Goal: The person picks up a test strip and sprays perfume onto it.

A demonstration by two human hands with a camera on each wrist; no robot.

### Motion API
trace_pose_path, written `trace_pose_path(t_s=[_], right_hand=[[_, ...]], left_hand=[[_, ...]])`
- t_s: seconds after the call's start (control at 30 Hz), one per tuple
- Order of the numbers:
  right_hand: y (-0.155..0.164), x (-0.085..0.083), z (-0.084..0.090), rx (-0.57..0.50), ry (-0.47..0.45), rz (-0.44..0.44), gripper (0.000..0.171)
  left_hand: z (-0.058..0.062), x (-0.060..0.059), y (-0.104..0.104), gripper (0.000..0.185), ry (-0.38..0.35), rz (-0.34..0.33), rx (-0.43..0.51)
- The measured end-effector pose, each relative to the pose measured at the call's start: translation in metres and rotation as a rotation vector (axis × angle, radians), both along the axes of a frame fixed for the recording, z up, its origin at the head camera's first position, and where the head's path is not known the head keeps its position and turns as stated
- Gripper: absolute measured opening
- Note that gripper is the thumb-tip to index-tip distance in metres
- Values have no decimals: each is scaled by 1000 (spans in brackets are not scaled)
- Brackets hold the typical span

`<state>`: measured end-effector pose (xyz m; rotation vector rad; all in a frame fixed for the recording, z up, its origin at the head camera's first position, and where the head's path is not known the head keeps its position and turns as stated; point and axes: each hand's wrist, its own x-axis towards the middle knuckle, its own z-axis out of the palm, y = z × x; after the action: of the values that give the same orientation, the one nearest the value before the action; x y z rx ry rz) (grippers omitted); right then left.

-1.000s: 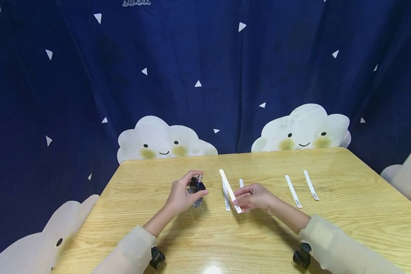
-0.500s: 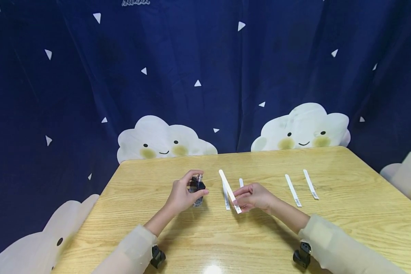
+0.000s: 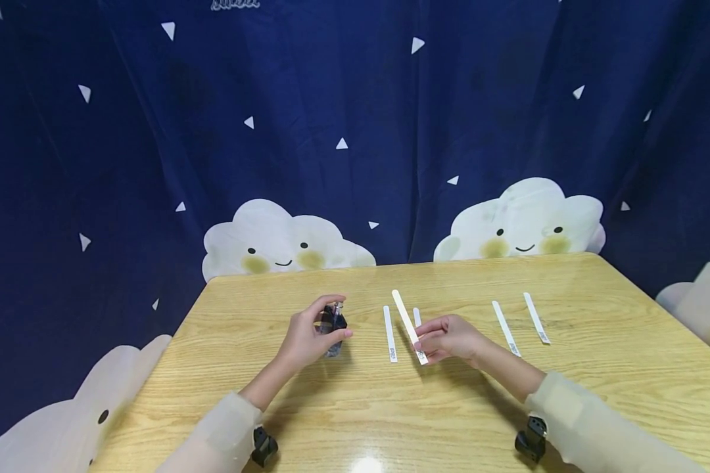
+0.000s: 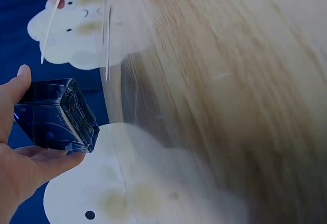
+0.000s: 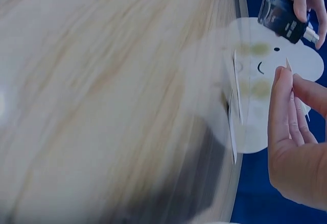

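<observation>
Scene: A person sits at a wooden table (image 3: 343,407) before a dark blue curtain (image 3: 355,131) printed with smiling clouds.
Left hand: The left hand (image 3: 307,335) grips a small dark glass spray bottle (image 3: 333,322), fingers and thumb curled round its body, nozzle up, just above the tabletop.
Right hand: The right hand (image 3: 449,336) pinches the lower end of a white paper strip (image 3: 408,325), its free end tilted up and away, toward the curtain.
Bottle and strip: Near each other but apart, over the middle of the table.
Other strips: 1 strip (image 3: 390,333) lies flat between the hands, 1 (image 3: 417,316) is half hidden behind the held strip, and 2 (image 3: 505,329) lie well to the right.
Doing it well: Judging by the pose, spraying works best with the nozzle aimed at the strip's free end, fingers kept low on the strip and both held off the table.
</observation>
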<state>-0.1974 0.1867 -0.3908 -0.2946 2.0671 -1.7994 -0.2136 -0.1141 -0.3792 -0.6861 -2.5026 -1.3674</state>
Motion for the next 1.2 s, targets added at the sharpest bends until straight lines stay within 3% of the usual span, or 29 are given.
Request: trace_pose_path(t_s=[0.5, 0.73, 1.2], right_hand=[[25, -9, -3, 62, -36, -145, 46], [36, -13, -5, 92, -28, -170, 52], [43, -15, -9, 118, -35, -199, 47]], left_hand=[[1, 3, -13, 56, 4, -33, 14], [-1, 3, -17, 57, 6, -25, 12], [3, 4, -16, 57, -13, -38, 47]])
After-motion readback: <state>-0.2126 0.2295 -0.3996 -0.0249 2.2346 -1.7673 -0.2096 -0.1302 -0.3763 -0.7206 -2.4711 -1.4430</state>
